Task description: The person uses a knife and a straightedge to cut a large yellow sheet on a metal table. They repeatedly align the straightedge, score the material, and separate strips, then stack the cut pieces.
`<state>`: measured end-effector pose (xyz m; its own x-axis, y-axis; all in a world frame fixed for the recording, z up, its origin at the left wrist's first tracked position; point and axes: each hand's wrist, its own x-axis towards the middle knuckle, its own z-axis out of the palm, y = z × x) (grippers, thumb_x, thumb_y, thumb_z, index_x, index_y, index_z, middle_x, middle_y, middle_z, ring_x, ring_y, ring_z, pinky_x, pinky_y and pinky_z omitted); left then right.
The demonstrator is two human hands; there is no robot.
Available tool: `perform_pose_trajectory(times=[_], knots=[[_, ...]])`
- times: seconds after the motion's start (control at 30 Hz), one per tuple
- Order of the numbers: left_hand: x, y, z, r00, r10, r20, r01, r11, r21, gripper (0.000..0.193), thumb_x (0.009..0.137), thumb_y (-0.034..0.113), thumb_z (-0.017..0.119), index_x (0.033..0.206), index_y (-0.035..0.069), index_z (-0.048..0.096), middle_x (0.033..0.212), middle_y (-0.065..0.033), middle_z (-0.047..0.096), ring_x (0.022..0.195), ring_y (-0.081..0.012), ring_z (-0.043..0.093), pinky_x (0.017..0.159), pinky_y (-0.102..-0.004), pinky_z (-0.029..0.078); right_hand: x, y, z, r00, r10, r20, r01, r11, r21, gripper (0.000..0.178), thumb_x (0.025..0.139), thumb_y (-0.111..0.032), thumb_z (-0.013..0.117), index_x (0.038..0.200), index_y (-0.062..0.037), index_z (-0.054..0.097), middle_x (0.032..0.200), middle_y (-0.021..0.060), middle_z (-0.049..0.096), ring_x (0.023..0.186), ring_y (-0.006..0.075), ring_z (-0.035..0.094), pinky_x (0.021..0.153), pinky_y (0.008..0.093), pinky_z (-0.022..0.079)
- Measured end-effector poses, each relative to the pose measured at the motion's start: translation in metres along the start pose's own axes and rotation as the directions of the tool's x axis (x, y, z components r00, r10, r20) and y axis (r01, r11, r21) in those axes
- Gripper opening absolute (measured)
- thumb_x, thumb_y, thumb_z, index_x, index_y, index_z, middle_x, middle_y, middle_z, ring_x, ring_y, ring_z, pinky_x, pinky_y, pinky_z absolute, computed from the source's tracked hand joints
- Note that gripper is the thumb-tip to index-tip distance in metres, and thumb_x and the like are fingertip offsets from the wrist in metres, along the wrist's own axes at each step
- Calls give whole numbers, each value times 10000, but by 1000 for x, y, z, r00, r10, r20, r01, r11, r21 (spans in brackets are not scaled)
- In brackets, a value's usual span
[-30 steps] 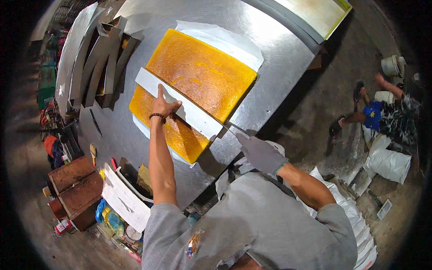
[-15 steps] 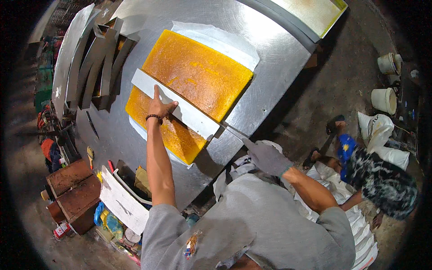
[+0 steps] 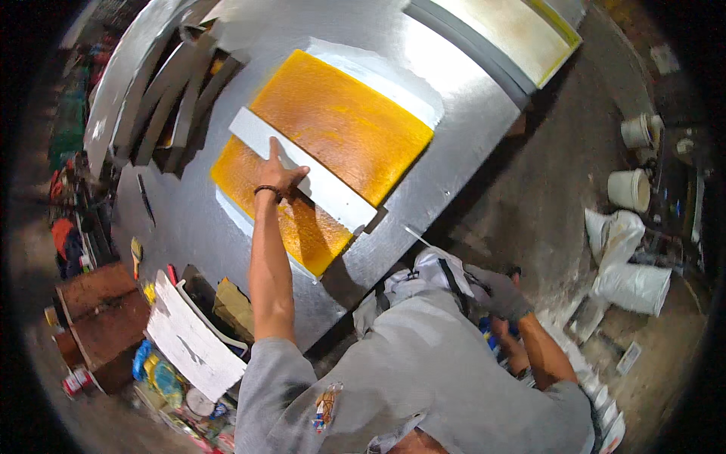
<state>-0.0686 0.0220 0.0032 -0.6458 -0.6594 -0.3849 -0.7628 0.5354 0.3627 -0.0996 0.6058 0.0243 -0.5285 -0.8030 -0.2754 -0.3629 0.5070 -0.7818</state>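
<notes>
A flat orange-yellow slab [image 3: 348, 113] lies on pale paper on the metal table. Across it rests a long white straightedge strip [image 3: 333, 191], slanting from upper left to lower right. My left hand [image 3: 280, 175] presses on this strip with index finger and thumb stretched out; its other fingers are partly hidden. Off the table's near right edge, my right hand [image 3: 495, 293] wears a grey glove and is closed around a knife. Its thin blade [image 3: 417, 234] points back toward the table, apart from the slab; the handle is hidden.
Bent metal frames [image 3: 170, 98] stand at the table's left, near a dark pen-like tool [image 3: 146, 200] and a brush [image 3: 137, 257]. A light-coloured tray [image 3: 522, 34] sits at the far right. White buckets [image 3: 629, 189] and sacks [image 3: 631, 284] are on the floor. Another person [image 3: 510, 348] is partly hidden behind my right arm.
My right hand has drawn the knife away from the strip's near end, toward the right and me. My left hand stays on the strip. The other person has shifted behind my right arm.
</notes>
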Motion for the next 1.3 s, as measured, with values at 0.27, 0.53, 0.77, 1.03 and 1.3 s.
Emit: perform_pose_trajectory(times=[0.27, 0.53, 0.77, 1.03, 1.3], knots=[[-2, 38, 18, 969, -221, -113, 217, 975, -48, 1244, 791, 631, 792, 1643, 71, 79, 1510, -429, 332, 1346, -544, 490, 1118, -530, 447, 116, -81, 7, 948, 261, -181, -230, 957, 174, 409, 859, -308, 819, 1101, -22, 655, 810, 50, 662, 703, 136, 600, 684, 337, 520], [-8, 54, 17, 912, -402, -87, 397, 915, -70, 1098, 892, 578, 676, 1661, 167, 8, 1561, -475, 166, 1305, -597, 503, 1037, -619, 494, 218, -107, 74, 954, 270, 128, -294, 780, 553, 274, 902, -214, 790, 1012, 5, 667, 830, 72, 700, 690, 136, 661, 593, 302, 591], [-25, 69, 17, 904, -393, -170, 329, 891, -313, 1098, 866, 574, 687, 1665, 174, 50, 1540, -515, 126, 1331, -640, 436, 1083, -615, 450, 231, -92, 59, 932, 245, 266, -356, 747, 561, 309, 959, -245, 707, 1095, 17, 615, 998, 150, 741, 772, 193, 721, 682, 331, 609], [5, 133, 32, 927, -354, -120, 323, 920, -220, 1130, 823, 572, 749, 1664, 178, 107, 1530, -414, 247, 1133, -528, 625, 873, -631, 528, 247, -79, 9, 931, 238, 277, -364, 661, 656, 113, 971, -42, 613, 1068, 14, 599, 822, 115, 700, 698, 208, 688, 641, 337, 572], [11, 126, 40, 909, -366, -202, 311, 915, -258, 1165, 772, 504, 814, 1654, 145, 142, 1365, -306, 393, 1111, -480, 611, 828, -585, 546, 262, -52, 12, 900, 301, 316, -436, 622, 650, 132, 957, 5, 619, 1073, 1, 555, 826, 122, 681, 674, 226, 683, 598, 358, 589]])
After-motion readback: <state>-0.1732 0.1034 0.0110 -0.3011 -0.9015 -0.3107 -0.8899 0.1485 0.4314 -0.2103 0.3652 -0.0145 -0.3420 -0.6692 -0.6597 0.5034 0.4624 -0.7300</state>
